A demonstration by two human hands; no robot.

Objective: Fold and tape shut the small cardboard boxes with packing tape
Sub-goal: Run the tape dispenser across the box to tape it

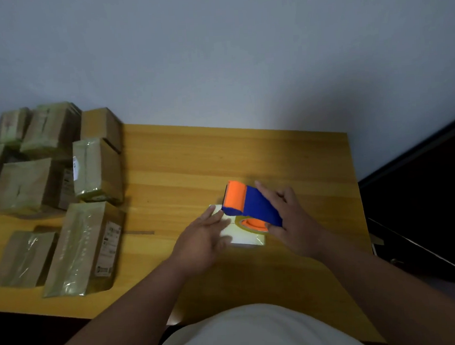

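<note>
While the tape gun (251,207) rides over the small pale box (247,236) near the middle of the worktop (193,158), the likeliest trouble, as I judge it, is the box sliding or turning under the pull of the tape, since only flat fingers pin it down; the strip would then run crooked off the seam or wrinkle. A second risk is the cutter end coming close to the left fingertips, which lie just beside the orange nose. From the head view, the left hand (206,236) lies flat with straight fingers pressing the near-left part of the box top, forearm reaching in from the lower left. The right hand (293,216) is curled round the blue body of the tape gun, thumb under, tilting its nose down and away. Taped brown boxes (90,207) are piled well apart to the left.
</note>
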